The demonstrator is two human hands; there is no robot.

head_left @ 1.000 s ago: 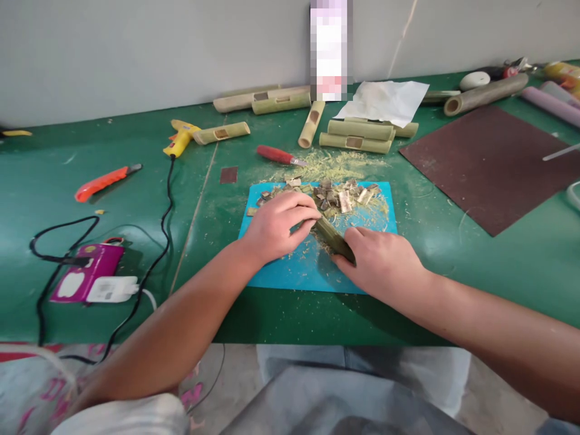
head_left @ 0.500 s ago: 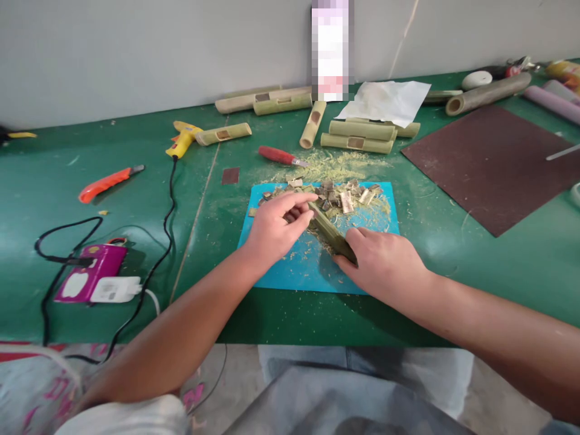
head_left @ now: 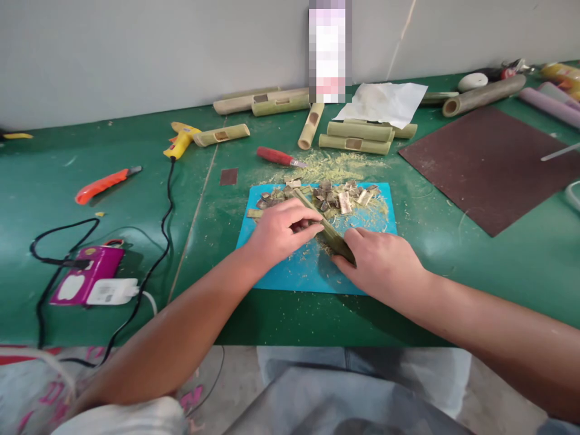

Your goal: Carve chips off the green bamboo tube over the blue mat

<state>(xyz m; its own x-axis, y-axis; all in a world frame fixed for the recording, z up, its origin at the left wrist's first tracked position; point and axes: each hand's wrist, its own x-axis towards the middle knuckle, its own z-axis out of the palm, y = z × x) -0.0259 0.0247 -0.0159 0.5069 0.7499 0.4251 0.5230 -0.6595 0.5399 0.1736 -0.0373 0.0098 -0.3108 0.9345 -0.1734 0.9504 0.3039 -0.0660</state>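
My right hand (head_left: 385, 257) is wrapped round the near end of a green bamboo tube (head_left: 334, 237), which slants away to the upper left over a blue mat (head_left: 290, 272). Halfway along the tube, my left hand (head_left: 285, 229) has its thumb and index finger closed at the tube's side, the other fingers curled under. Whether anything small sits between those fingertips is hidden. Cut bamboo chips (head_left: 345, 202) and shavings lie heaped on the mat's far half. Beyond the mat rests a red-handled knife (head_left: 276, 156), its blade pointing right.
Several notched bamboo tubes (head_left: 356, 144) lie at the back, some under white paper (head_left: 385, 103). A brown sheet (head_left: 480, 169) is on the right. Leftward are a yellow glue gun (head_left: 180, 142), an orange utility knife (head_left: 104, 185), and a purple power strip (head_left: 90, 275) with cords.
My left hand has slid down the tube toward my right hand, leaving the tube's far end uncovered. My right hand keeps its hold. The view has shifted slightly.
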